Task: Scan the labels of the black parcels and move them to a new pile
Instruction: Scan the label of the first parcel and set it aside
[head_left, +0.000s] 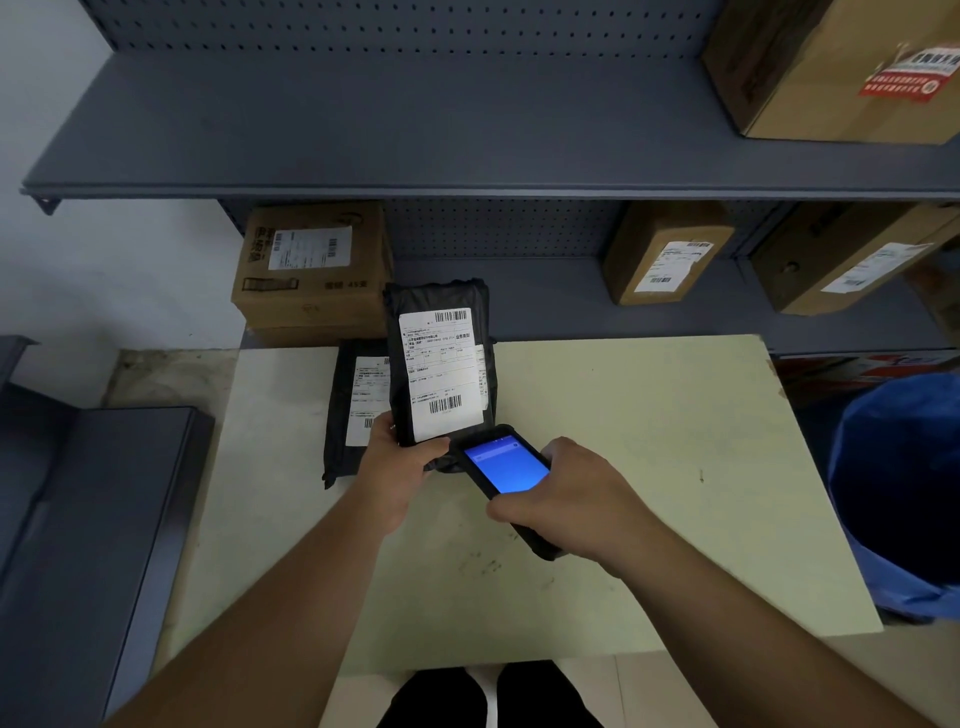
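My left hand (402, 457) grips the lower edge of a black parcel (439, 306), holding it upright above the table with its white label (441, 371) facing me. My right hand (563, 493) holds a black handheld scanner (506, 467) with a lit blue screen, its top end pointing at the bottom of that label, close to the lower barcode. A second black parcel (343, 410) with a white label lies flat on the table's far left part, partly hidden behind the held one.
The pale yellow-green table (649, 441) stands in front of grey metal shelving (363, 135) that holds several cardboard boxes (311, 270). A blue bin (898, 488) stands at the right. Dark grey flat pieces (78, 519) lie at the left.
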